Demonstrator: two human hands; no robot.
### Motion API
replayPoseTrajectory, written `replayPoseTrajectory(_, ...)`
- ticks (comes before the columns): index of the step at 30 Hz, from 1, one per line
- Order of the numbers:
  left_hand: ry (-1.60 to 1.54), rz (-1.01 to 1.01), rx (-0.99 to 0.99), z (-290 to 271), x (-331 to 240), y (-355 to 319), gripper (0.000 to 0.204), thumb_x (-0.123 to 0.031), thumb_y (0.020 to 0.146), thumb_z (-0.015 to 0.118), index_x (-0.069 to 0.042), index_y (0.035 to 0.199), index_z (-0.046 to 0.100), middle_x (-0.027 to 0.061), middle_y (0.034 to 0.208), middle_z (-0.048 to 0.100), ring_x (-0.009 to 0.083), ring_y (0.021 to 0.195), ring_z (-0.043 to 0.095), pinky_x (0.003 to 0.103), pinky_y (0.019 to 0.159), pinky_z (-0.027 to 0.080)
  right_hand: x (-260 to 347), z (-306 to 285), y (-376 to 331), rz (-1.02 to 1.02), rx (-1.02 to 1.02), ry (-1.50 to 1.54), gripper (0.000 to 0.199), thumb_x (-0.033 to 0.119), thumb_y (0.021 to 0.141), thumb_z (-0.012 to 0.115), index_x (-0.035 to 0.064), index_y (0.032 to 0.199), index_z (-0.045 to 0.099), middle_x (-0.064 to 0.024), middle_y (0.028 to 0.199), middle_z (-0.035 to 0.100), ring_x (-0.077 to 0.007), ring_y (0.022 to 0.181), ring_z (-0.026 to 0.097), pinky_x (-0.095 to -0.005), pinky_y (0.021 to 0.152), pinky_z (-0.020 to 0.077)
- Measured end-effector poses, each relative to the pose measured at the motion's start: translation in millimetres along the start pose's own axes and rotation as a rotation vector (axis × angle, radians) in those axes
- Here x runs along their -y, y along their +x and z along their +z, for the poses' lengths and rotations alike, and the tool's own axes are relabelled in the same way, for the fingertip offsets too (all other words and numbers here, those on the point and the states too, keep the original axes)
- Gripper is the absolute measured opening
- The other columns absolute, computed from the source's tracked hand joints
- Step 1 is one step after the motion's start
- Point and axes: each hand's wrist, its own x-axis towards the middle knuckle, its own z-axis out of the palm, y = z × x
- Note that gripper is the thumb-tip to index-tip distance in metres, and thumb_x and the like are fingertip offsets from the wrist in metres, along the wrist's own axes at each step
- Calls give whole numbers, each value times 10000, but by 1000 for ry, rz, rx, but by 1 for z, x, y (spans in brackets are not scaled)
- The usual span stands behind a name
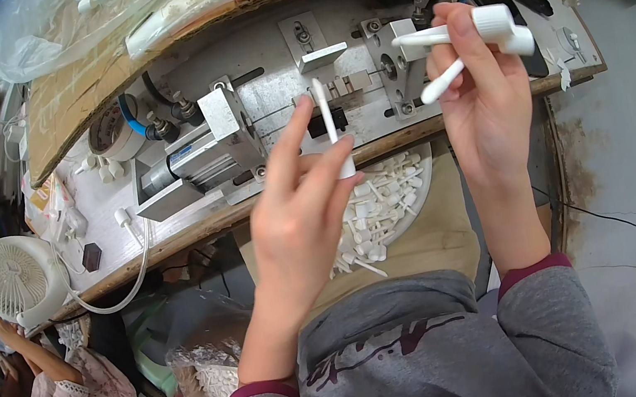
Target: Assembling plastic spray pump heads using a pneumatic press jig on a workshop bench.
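Observation:
My left hand (285, 225) pinches a white plastic cap with a slim applicator stick (327, 117), held upright by its lower end between thumb and fingers. Its rounded tip is in front of the metal clamping fixture (349, 84). Raised at the right, my right hand (490, 94) grips two similar white capped applicators (492, 22), their sticks pointing left and their ribbed caps to the right. Below the bench edge, a round pale tray (427, 180) on my lap holds many loose white applicator pieces (386, 204), partly hidden by my left hand.
A metal air cylinder (199, 168) with a blue hose is on the bench left of the fixture. Further left are a tape roll (113, 132) and a white fan (16, 278). Cardboard (221, 21) overhangs the back. Another person (73, 391) sits at lower left, near a plastic bag (202, 361).

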Motion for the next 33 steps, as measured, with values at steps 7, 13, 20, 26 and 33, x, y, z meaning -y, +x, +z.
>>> replayPoseTrajectory(7, 533, 145, 48, 9, 3, 11, 306, -172, 732, 801, -117, 1027, 743, 14, 1203, 699, 168, 585, 607, 272, 558, 486, -6, 2, -8, -68, -93, -34, 226, 96, 956, 650, -38, 1137, 632, -54, 947, 646, -69, 715, 536, -220, 612, 422)
replayPoseTrajectory(13, 526, 135, 59, 12, 6, 11, 314, -195, 727, 811, -122, 1025, 744, 11, 1213, 695, 162, 530, 588, 264, 531, 476, -8, 15, -15, -228, -116, -206, 208, 70, 967, 619, -31, 1148, 621, -58, 935, 638, -95, 804, 573, -243, 673, 471)
replayPoseTrajectory(20, 212, 261, -116, 5, -9, 9, 435, -98, 696, 843, -55, 1106, 702, 112, 1090, 703, 200, 747, 667, 298, 668, 539, -34, 11, -21, -48, -148, 21, 199, 52, 963, 607, -35, 1141, 596, -72, 971, 625, -136, 796, 588, -269, 700, 492)
replayPoseTrajectory(26, 180, 375, -212, 5, -12, 20, 495, 37, 611, 799, 5, 1089, 674, 129, 984, 669, 263, 863, 661, 327, 714, 543, -41, 36, -56, 329, -118, 124, 220, 62, 1014, 520, -12, 1210, 586, -91, 1176, 634, -142, 1051, 625, -290, 937, 520)
replayPoseTrajectory(33, 78, 324, -172, 4, -13, 10, 483, 76, 680, 783, 29, 1149, 676, 136, 998, 671, 263, 878, 677, 336, 740, 565, -45, 36, -59, 96, -67, 46, 254, 65, 1010, 523, -43, 1235, 569, -173, 1273, 605, -239, 1054, 662, -343, 944, 537)
